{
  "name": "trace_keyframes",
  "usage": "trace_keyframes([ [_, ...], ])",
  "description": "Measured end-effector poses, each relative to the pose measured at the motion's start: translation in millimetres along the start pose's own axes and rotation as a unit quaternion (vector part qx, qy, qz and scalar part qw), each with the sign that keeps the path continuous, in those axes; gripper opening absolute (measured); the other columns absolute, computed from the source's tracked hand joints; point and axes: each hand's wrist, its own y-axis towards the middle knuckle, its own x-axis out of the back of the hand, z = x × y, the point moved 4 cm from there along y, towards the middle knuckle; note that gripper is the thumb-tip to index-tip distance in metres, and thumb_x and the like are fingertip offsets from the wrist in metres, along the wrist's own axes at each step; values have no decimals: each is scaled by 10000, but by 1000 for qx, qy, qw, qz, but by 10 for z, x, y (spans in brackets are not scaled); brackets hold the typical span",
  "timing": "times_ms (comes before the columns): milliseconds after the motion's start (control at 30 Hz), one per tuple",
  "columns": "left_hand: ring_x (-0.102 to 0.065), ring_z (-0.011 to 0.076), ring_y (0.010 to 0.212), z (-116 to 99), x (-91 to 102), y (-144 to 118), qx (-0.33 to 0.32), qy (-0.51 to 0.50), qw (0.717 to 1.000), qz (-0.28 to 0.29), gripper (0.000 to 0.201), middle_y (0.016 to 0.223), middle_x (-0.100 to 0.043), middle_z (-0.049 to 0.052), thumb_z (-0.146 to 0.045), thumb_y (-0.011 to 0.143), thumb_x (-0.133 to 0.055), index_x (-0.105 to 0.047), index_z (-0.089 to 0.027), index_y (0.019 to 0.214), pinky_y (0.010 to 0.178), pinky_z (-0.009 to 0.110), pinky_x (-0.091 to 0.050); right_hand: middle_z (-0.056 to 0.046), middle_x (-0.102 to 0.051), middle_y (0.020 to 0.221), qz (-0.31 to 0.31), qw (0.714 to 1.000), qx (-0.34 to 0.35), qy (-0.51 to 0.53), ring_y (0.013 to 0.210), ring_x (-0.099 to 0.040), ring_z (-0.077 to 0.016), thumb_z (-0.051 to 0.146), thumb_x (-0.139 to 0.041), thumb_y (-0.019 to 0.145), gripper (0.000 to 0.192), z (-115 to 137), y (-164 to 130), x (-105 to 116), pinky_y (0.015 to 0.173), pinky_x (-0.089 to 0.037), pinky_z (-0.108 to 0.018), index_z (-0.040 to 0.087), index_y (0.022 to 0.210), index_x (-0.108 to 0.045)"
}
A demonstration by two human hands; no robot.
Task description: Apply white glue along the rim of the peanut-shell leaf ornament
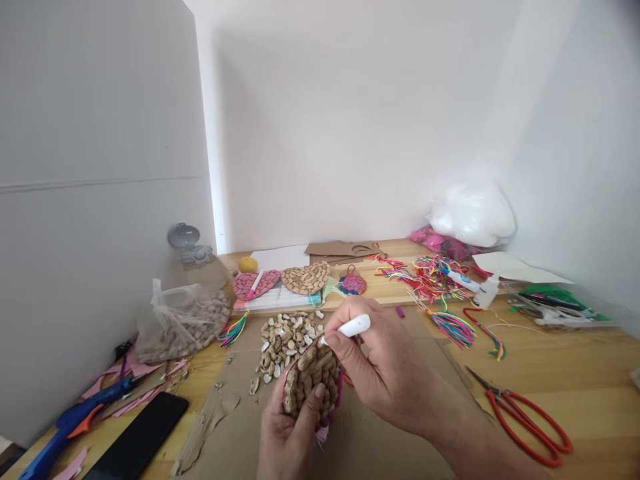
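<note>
In my left hand is a craft piece covered with peanut shells, tilted up, with the thumb pressed on its shell face. A purple-pink edge and pale fringe show at its right and lower side. My right hand pinches a white marker pen at the top edge of the piece. The pen's tip is mostly hidden by the fingers. Just behind the piece lies a pile of loose peanut shells on a cardboard sheet. A small purple cap rests beyond my right hand.
Red-handled scissors lie at right. A phone and a blue glue gun are at left, near a bag of peanut shells. Shell-covered hearts, coloured thread tassels and a glue bottle stand farther back.
</note>
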Motion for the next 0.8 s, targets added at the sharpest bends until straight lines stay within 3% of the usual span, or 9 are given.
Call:
trace_keyframes([
  [267, -669, 290, 1101, -75, 79, 59, -47, 96, 994, 11, 409, 1134, -747, 81, -397, 752, -814, -713, -218, 1104, 990, 343, -517, 12, -627, 815, 1, 1000, 11, -18, 794, -573, -142, 169, -503, 972, 120, -11, -12, -58, 809, -429, -300, 214, 868, -542],
  [467, -666, 292, 1078, -56, 54, 30, -63, 75, 995, -23, 397, 1126, -742, 75, -413, 735, -826, -729, -243, 1080, 1016, 347, -492, 18, -614, 804, 4, 1000, 16, -19, 796, -565, -142, 174, -522, 968, 82, -53, -44, -121, 788, -416, -296, 219, 902, -541],
  [700, -653, 278, 1110, -6, 84, 53, -54, 103, 993, -6, 394, 1161, -725, 73, -421, 770, -797, -709, -249, 1114, 1015, 347, -508, 15, -613, 804, -1, 998, 34, -58, 789, -542, -145, 186, -587, 943, 66, -89, -69, -160, 764, -376, -287, 202, 901, -538],
  [800, -672, 267, 1074, 10, 91, 54, -87, 114, 990, 11, 386, 1150, -728, 75, -438, 797, -763, -709, -235, 1121, 980, 349, -534, 7, -604, 790, 1, 992, 56, -110, 797, -515, -165, 241, -614, 948, 124, -78, -83, -197, 771, -342, -302, 194, 870, -531],
])
